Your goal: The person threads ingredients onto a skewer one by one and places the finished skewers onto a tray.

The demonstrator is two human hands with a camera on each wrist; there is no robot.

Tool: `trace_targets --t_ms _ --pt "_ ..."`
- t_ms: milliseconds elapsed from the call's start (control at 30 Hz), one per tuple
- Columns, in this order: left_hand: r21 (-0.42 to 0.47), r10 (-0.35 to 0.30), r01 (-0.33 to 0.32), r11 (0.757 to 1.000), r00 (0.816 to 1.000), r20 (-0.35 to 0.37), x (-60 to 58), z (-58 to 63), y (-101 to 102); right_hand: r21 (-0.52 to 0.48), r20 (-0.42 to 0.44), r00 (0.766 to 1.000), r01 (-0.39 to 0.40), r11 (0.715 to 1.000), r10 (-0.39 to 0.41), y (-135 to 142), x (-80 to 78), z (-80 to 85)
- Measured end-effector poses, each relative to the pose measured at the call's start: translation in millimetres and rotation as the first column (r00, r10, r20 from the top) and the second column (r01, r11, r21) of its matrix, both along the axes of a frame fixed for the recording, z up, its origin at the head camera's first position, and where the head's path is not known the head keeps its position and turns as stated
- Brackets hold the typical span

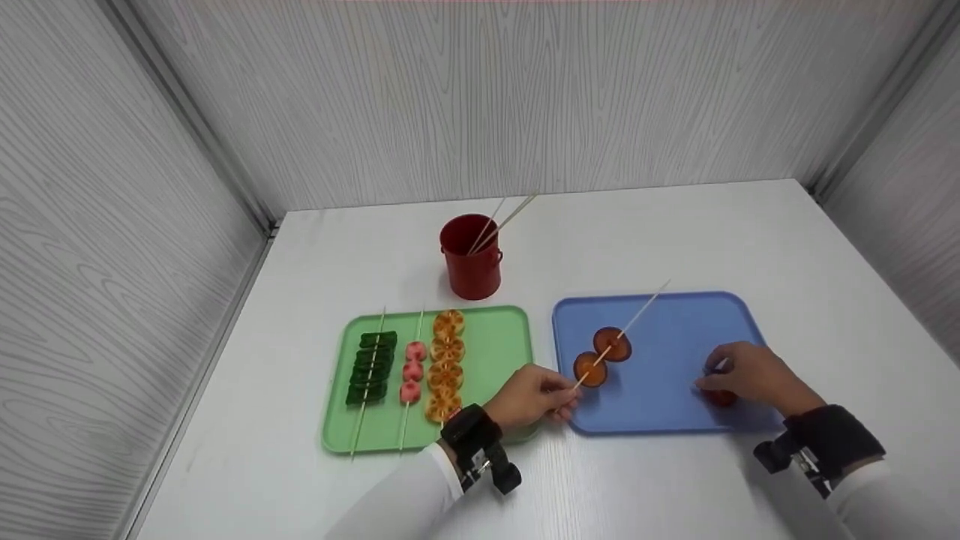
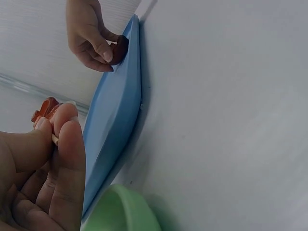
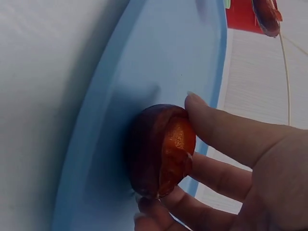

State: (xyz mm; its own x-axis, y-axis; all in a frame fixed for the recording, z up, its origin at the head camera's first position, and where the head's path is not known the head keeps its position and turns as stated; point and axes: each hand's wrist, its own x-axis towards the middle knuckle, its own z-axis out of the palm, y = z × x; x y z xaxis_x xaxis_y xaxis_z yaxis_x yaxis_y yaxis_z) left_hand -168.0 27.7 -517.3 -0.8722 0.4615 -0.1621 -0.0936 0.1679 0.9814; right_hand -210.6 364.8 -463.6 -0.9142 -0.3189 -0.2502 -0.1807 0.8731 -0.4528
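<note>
My left hand (image 1: 534,397) pinches the lower end of a thin wooden skewer (image 1: 646,306) between thumb and fingers. Two round brown pieces with orange faces, like mushroom caps (image 1: 591,370), are threaded on it, above the blue tray (image 1: 675,307). At the tray's right part my right hand (image 1: 750,375) grips another such mushroom cap (image 3: 149,149). In the right wrist view its dark rounded back and orange face show, with the thumb on one side and fingers on the other. The left wrist view shows the left fingertips (image 2: 67,125) on the skewer's end.
A green tray (image 1: 491,330) lies at left, bearing skewers of dark green pieces (image 1: 373,367), pink pieces (image 1: 412,370) and orange lotus-like slices (image 1: 446,375). Behind stands a red bucket (image 1: 474,274) with bare skewers (image 1: 514,214). Pale panels (image 1: 480,97) enclose the white table (image 1: 247,360).
</note>
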Motion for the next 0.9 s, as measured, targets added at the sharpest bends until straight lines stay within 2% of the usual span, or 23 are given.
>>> trace_targets --t_ms 400,633,900 --pt "-0.006 0.002 -0.002 1.000 1.000 -0.003 -0.1 -0.6 -2 -0.021 -0.051 0.998 -0.043 0.999 0.042 -4 -2.2 -0.8" --pt "-0.004 -0.024 0.024 1.000 0.999 -0.025 0.2 -1.6 -5 -0.022 -0.161 0.987 -0.028 0.999 0.024 -10 -4.4 0.2" --pt "-0.001 -0.012 0.012 1.000 1.000 -0.011 1.5 0.3 -7 -0.072 -0.264 0.964 0.015 0.997 -0.034 -16 -8.1 3.9"
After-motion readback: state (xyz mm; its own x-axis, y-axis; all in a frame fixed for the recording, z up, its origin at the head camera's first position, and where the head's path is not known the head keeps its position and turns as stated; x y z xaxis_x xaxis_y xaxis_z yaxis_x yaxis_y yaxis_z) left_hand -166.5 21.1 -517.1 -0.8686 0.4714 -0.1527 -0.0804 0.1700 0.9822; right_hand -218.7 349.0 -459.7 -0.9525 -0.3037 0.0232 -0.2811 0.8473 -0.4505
